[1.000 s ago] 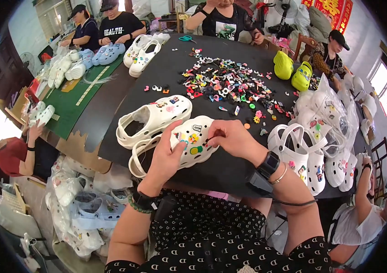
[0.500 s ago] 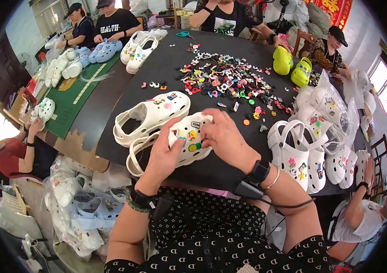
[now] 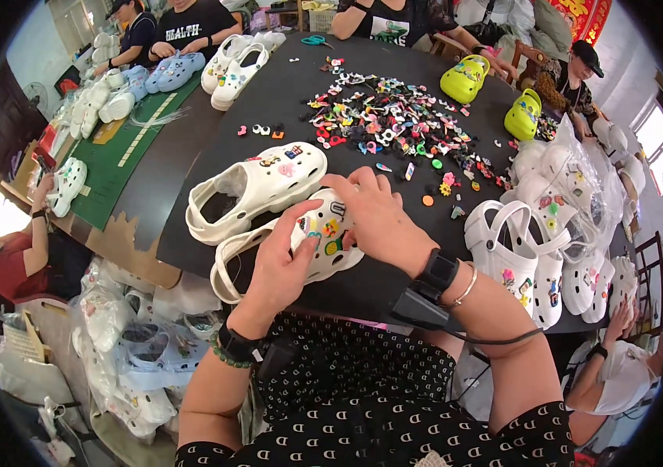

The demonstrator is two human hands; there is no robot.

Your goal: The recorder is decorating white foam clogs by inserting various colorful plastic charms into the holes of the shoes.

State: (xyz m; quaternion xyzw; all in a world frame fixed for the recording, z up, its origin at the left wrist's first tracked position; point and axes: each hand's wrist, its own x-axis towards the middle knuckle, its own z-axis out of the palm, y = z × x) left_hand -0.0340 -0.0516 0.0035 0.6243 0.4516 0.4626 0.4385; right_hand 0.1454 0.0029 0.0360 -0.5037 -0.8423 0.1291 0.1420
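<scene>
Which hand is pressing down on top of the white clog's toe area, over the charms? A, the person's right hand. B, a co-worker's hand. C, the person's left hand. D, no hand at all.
A: the right hand lies over the toe of the white clog with its fingers on the charms, while the left hand grips the clog from its near side.

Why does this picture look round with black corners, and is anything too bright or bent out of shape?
In the head view, the fisheye lens leaves a black ring around a round image and bows the black table edge toward the rim; daylight blows out white at the far left edge and at the window on the right; the left hand, right hand and the white clog they hold look sharp, evenly lit.
</scene>
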